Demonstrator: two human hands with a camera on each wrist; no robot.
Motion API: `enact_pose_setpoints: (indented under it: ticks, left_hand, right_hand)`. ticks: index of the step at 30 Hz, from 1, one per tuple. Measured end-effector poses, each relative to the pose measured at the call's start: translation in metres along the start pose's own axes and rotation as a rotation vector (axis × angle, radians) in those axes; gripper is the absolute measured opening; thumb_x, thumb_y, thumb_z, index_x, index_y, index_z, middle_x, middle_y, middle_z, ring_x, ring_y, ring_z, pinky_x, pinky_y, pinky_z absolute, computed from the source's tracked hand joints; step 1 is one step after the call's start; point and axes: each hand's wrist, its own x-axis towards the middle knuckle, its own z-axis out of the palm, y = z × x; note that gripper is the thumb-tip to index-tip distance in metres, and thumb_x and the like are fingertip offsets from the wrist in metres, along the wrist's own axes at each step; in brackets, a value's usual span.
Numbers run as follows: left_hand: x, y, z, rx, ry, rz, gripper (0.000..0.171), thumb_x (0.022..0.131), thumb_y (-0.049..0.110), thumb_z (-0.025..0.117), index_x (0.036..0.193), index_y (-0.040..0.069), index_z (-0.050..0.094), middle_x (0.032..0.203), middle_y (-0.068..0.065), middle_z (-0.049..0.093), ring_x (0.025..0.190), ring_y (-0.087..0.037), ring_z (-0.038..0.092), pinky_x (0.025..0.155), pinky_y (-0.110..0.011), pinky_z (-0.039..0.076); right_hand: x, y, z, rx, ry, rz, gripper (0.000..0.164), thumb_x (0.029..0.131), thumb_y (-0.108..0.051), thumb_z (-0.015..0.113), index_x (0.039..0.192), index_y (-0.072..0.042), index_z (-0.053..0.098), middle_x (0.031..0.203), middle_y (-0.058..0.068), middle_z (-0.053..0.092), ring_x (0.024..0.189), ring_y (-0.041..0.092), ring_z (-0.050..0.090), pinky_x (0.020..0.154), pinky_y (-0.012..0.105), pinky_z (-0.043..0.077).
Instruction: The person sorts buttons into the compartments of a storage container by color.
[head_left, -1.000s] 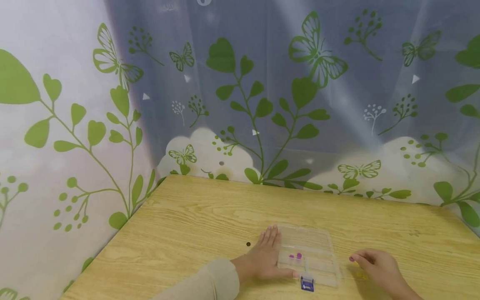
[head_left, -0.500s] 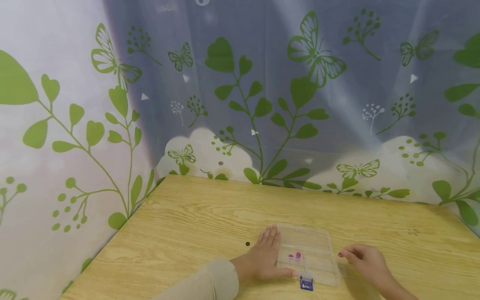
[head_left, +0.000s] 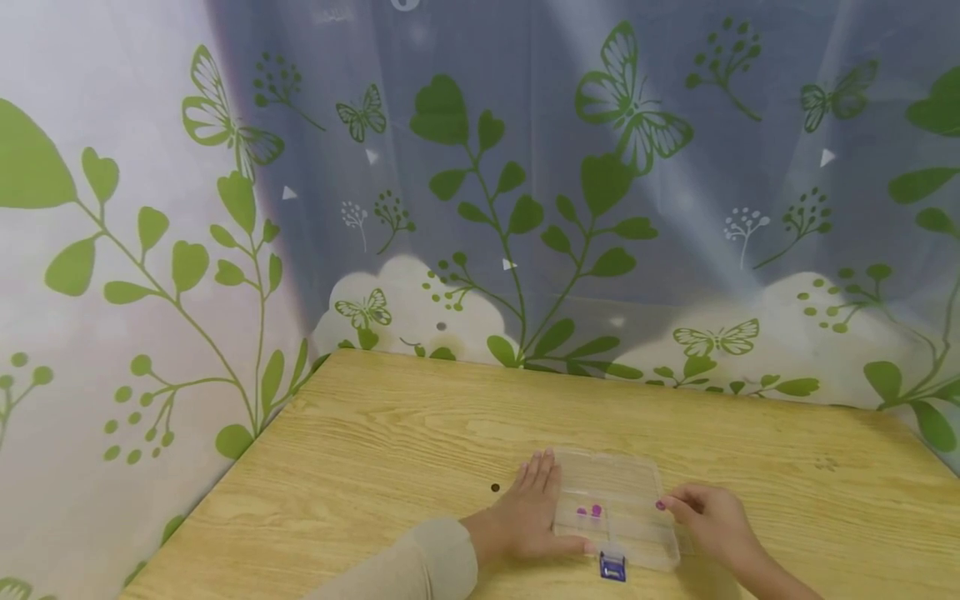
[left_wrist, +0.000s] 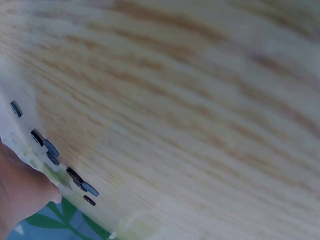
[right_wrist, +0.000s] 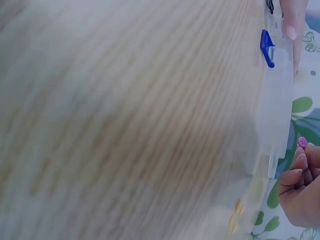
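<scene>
A clear plastic compartment box (head_left: 606,467) lies on the table, with a blue latch (head_left: 612,567) at its near side. Two magenta buttons (head_left: 596,511) sit in a left compartment. My left hand (head_left: 525,517) rests along the box's left side, fingers straight and thumb reaching across the near left corner. Between thumb and fingertips my right hand (head_left: 716,521) pinches a magenta button (head_left: 661,505), held at the box's right edge. The right wrist view shows holes in this button (right_wrist: 302,142). Only part of my left hand (left_wrist: 22,192) appears in the left wrist view.
The wood-grain table (head_left: 420,417) meets a patterned curtain (head_left: 480,208) at the back. A small dark button (head_left: 495,487) lies left of the box. In the left wrist view, several dark buttons (left_wrist: 51,148) lie together. Yellow pieces (right_wrist: 236,216) show in the right wrist view.
My right hand has moved left with the magenta button, from beside the box to its right edge. The left hand and the box have stayed in place.
</scene>
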Motion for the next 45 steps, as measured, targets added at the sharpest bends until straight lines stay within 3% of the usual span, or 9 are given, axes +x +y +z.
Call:
enact_pose_setpoints:
  ticks: [6, 14, 22, 45]
  left_hand:
    - [0.0, 0.0, 0.0, -0.006, -0.008, -0.003, 0.106, 0.081, 0.074, 0.042, 0.148, -0.001, 0.007, 0.155, -0.02, -0.001, 0.144, -0.032, 0.0, 0.118, -0.041, 0.009]
    - [0.0, 0.001, -0.001, 0.002, -0.007, -0.004, 0.106, 0.081, 0.073, 0.042, 0.148, -0.002, 0.007, 0.155, -0.021, 0.0, 0.144, -0.033, 0.0, 0.118, -0.041, 0.009]
    - [0.0, 0.0, 0.0, -0.005, -0.008, -0.003, 0.106, 0.081, 0.073, 0.042, 0.148, -0.002, 0.007, 0.155, -0.021, -0.001, 0.144, -0.033, 0.0, 0.118, -0.042, 0.009]
    - [0.0, -0.001, 0.001, -0.002, 0.007, -0.004, 0.106, 0.081, 0.073, 0.043, 0.148, -0.002, 0.008, 0.155, -0.02, 0.0, 0.144, -0.032, 0.001, 0.118, -0.042, 0.011]
  right_hand:
    - [0.004, -0.011, 0.006, 0.034, -0.012, 0.015, 0.011, 0.086, -0.012, 0.064, 0.084, -0.003, 0.071, 0.08, 0.007, 0.071, 0.061, 0.001, 0.054, 0.057, 0.018, 0.046]
    - [0.007, -0.023, 0.014, 0.071, -0.008, 0.011, 0.01, 0.085, -0.011, 0.065, 0.081, -0.003, 0.071, 0.071, 0.004, 0.067, 0.058, 0.0, 0.049, 0.054, 0.018, 0.042]
    - [0.009, -0.031, 0.024, 0.096, 0.0, -0.055, 0.01, 0.083, -0.009, 0.066, 0.078, -0.002, 0.071, 0.064, 0.005, 0.064, 0.054, -0.002, 0.044, 0.051, 0.018, 0.04]
    - [0.013, -0.048, 0.044, 0.161, -0.009, -0.027, 0.009, 0.083, -0.007, 0.066, 0.078, 0.0, 0.07, 0.068, 0.006, 0.067, 0.056, 0.002, 0.051, 0.053, 0.017, 0.044]
